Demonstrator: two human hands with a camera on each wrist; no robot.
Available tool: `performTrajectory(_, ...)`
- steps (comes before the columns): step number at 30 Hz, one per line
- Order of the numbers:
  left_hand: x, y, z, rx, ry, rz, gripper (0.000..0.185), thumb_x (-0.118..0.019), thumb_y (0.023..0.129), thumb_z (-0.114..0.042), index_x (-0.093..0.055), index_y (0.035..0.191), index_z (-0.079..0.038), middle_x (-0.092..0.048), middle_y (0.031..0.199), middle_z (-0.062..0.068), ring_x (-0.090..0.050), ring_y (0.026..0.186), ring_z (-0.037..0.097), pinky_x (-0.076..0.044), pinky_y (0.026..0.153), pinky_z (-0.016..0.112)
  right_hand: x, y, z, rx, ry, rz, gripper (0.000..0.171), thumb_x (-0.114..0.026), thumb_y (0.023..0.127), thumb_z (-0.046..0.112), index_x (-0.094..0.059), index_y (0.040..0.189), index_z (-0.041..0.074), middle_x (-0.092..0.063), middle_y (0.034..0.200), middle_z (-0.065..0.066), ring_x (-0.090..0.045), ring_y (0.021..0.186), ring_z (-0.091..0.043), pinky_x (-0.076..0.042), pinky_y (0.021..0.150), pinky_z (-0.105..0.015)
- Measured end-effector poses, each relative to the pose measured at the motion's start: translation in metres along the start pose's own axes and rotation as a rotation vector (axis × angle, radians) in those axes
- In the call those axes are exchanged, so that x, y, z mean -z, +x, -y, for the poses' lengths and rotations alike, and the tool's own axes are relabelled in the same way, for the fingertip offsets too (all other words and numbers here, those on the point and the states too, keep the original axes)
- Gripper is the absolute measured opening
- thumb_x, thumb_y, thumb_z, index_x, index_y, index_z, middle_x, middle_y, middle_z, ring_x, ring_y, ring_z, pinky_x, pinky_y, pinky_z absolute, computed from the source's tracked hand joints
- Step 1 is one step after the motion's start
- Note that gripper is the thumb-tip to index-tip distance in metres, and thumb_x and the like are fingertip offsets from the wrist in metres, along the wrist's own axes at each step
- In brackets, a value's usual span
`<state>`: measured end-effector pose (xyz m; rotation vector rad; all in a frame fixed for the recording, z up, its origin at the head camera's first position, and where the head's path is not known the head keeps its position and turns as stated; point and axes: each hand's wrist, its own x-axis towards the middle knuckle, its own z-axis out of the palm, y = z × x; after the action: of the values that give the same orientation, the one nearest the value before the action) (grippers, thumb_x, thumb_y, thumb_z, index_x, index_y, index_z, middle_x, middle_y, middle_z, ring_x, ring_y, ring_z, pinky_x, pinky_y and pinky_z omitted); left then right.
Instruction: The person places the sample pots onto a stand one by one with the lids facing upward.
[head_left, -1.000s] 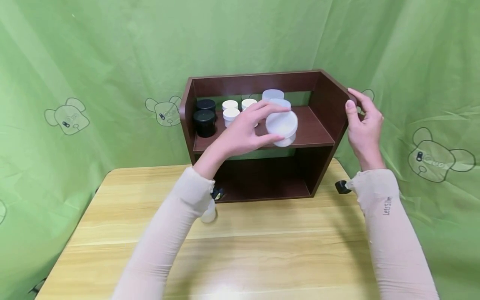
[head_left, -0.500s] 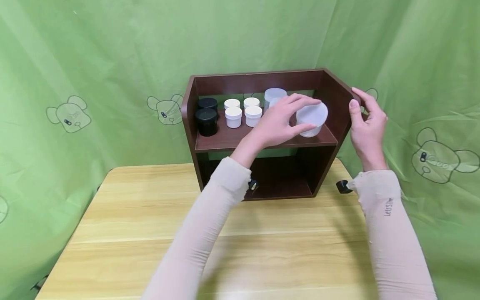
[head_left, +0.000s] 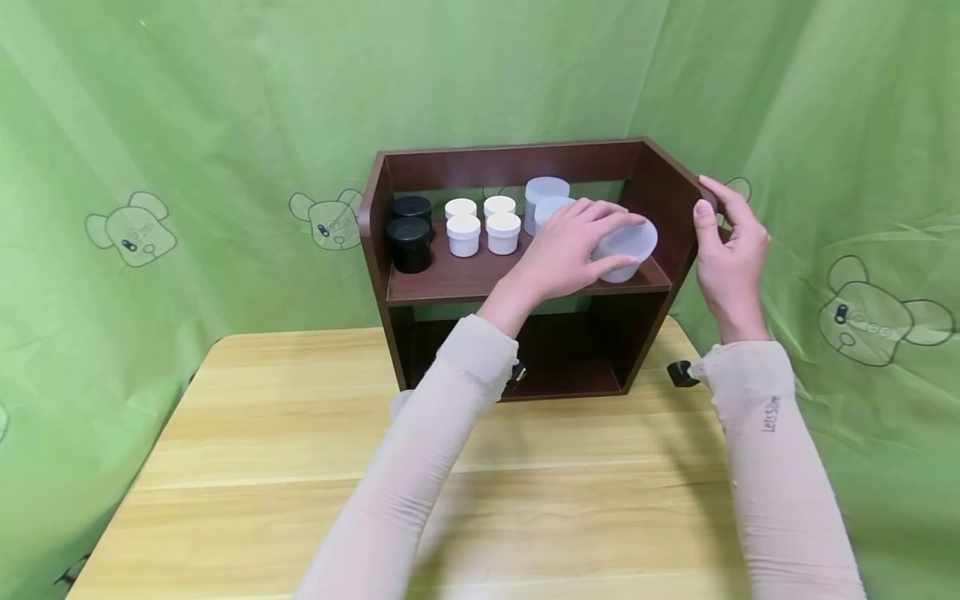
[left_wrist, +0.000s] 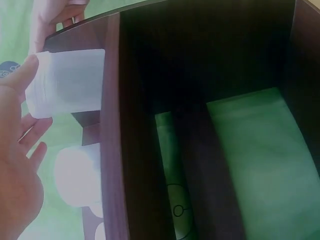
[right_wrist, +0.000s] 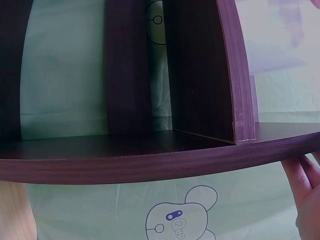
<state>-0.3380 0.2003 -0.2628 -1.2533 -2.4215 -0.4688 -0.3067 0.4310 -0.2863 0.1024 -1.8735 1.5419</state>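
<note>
Setting a frosted jar (head_left: 627, 247) down at the right end of the upper shelf (head_left: 480, 279), left hand (head_left: 564, 250) wrapping it, not yet letting go. Right hand (head_left: 729, 250) gripping the rack's right side panel (head_left: 678, 208). Other jars already lining up to the left: white (head_left: 483, 227), black (head_left: 409, 233).

Head view high, facing down at the shelf (head_left: 525, 275); wrist views close, perhaps beside it
</note>
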Motion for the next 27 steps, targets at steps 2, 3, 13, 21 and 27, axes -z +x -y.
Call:
performTrajectory(2,-0.002,0.001,0.001,0.000,0.026,0.000,0.052,-0.057,0.102,-0.055,-0.055,0.149,-0.032,-0.057,0.148,-0.010,-0.047,0.137,0.010,-0.032,0.119,0.023,0.000,0.000,0.000,0.003,-0.004,0.000,0.035,-0.061,0.104,0.019,-0.066,0.139,0.018,-0.066,0.126,0.000,-0.066,0.095,-0.011,-0.062,0.079,-0.015)
performTrajectory(3,-0.002,0.001,0.001,0.002,0.036,0.000,0.052,-0.056,0.103,-0.055,-0.055,0.149,-0.033,-0.057,0.147,-0.010,-0.047,0.137,0.010,-0.032,0.119,0.023,0.000,0.000,0.000,0.001,-0.002,-0.001,0.035,-0.061,0.104,0.019,-0.067,0.139,0.019,-0.066,0.126,0.000,-0.066,0.096,-0.011,-0.062,0.079,-0.015)
performTrajectory(13,-0.005,0.009,0.004,0.042,0.160,0.008,0.051,-0.048,0.104,-0.060,-0.055,0.149,-0.036,-0.060,0.143,-0.013,-0.047,0.138,0.010,-0.026,0.125,0.025,-0.002,0.000,-0.004,0.011,-0.001,-0.010,0.035,-0.061,0.104,0.019,-0.067,0.139,0.017,-0.066,0.126,0.000,-0.065,0.096,-0.011,-0.061,0.080,-0.014)
performTrajectory(21,-0.004,0.015,0.005,0.066,0.197,0.046,0.050,-0.043,0.106,-0.061,-0.054,0.149,-0.037,-0.060,0.144,-0.014,-0.048,0.138,0.010,-0.027,0.124,0.025,-0.002,0.000,-0.005,0.023,0.014,-0.027,0.035,-0.062,0.104,0.017,-0.067,0.138,0.015,-0.067,0.125,0.000,-0.066,0.097,-0.012,-0.062,0.081,-0.014)
performTrajectory(27,-0.002,0.018,0.005,0.053,0.204,0.064,0.051,-0.044,0.106,-0.059,-0.054,0.149,-0.034,-0.059,0.146,-0.012,-0.048,0.139,0.011,-0.029,0.123,0.026,-0.001,0.001,-0.005,0.045,-0.029,-0.045,0.034,-0.061,0.104,0.017,-0.068,0.137,0.019,-0.068,0.127,-0.001,-0.065,0.101,-0.011,-0.060,0.083,-0.014)
